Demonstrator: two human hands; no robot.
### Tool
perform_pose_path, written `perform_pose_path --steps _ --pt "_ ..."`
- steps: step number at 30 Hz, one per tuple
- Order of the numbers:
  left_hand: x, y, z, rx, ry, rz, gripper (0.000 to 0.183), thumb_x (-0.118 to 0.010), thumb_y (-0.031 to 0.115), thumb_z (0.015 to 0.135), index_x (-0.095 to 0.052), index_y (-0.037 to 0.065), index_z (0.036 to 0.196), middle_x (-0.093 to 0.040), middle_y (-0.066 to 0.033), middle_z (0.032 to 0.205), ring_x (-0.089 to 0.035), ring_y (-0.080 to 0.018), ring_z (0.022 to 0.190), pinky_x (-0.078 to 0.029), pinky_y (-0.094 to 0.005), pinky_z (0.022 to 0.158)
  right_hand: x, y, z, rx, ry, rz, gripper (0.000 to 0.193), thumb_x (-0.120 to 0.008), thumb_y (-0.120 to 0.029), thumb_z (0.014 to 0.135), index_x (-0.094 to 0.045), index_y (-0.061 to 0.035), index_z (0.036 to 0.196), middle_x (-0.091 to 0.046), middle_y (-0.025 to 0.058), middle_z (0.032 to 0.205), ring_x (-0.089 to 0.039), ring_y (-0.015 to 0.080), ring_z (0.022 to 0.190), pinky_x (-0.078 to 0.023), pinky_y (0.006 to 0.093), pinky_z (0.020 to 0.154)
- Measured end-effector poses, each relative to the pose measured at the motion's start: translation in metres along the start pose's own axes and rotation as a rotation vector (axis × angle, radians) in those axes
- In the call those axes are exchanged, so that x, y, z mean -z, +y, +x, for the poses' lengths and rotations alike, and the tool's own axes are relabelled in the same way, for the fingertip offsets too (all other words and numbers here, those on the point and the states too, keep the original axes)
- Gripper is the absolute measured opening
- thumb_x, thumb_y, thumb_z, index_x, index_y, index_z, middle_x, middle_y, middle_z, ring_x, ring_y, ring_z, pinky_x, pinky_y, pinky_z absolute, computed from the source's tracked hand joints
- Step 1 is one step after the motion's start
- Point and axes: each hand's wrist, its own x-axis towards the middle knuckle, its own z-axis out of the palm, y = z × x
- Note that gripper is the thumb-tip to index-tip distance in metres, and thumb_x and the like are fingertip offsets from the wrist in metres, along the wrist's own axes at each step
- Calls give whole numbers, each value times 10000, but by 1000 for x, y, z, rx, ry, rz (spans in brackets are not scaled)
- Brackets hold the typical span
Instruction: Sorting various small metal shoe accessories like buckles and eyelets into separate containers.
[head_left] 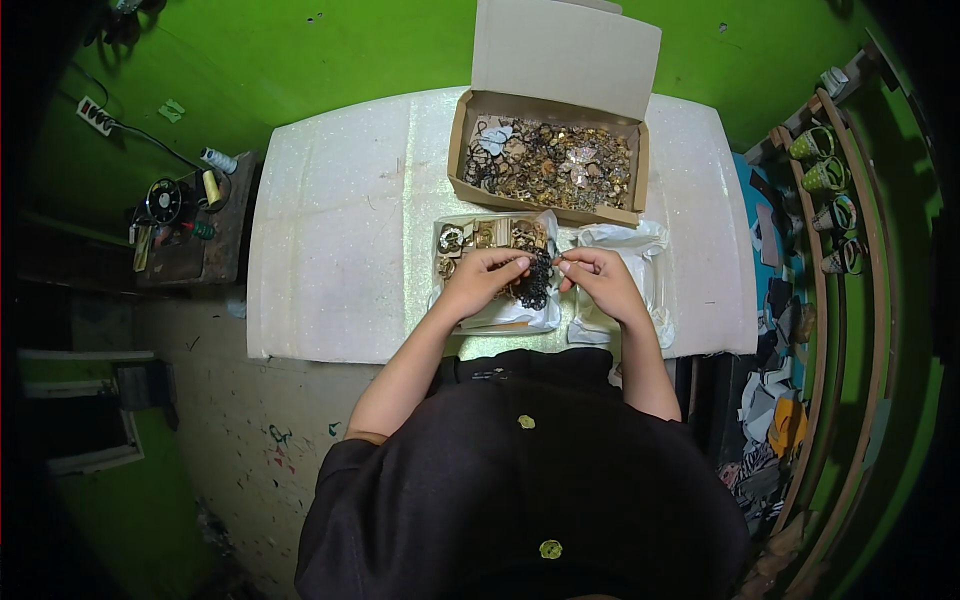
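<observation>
My left hand (483, 282) is over a white plastic-lined tray (487, 326), its thumb and fingertips pinched together. Just to its right, my right hand (603, 284) also pinches, with thumb against forefinger. Whatever lies between the fingertips of either hand is too small to make out. A dark clump that looks like black beads or chain (536, 284) shows between the two hands, at the tray's right side. I cannot tell whether it hangs from the fingers or lies in the tray. Gold and brown jewelry pieces (487, 234) fill the far part of that tray.
Beyond the tray stands an open cardboard box (540, 207) heaped with mixed jewelry, lid raised. A second plastic-lined tray (655, 290) lies at right. All rest on a pale glittery table (330, 230). Thread spools (212, 187) stand on a side table; wooden rails (872, 300) run along the right.
</observation>
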Motion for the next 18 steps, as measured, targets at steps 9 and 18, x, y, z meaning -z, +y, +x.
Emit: perform_pose_path --steps 9,18 --pt "10 12 -2 -121 134 112 250 -566 199 897 -641 27 1063 -652 -65 946 -574 -110 887 -434 -249 808 16 16 -3 50 191 32 189 -572 -112 880 -611 41 985 -603 23 715 -572 73 661 -431 198 613" --pt "7 -6 -1 -87 214 81 212 -570 187 886 -645 14 982 -638 -58 894 -568 -119 840 -434 -250 764 27 14 -10 63 350 54 171 -592 -100 864 -624 30 970 -613 15 751 -556 70 671 -425 192 633"
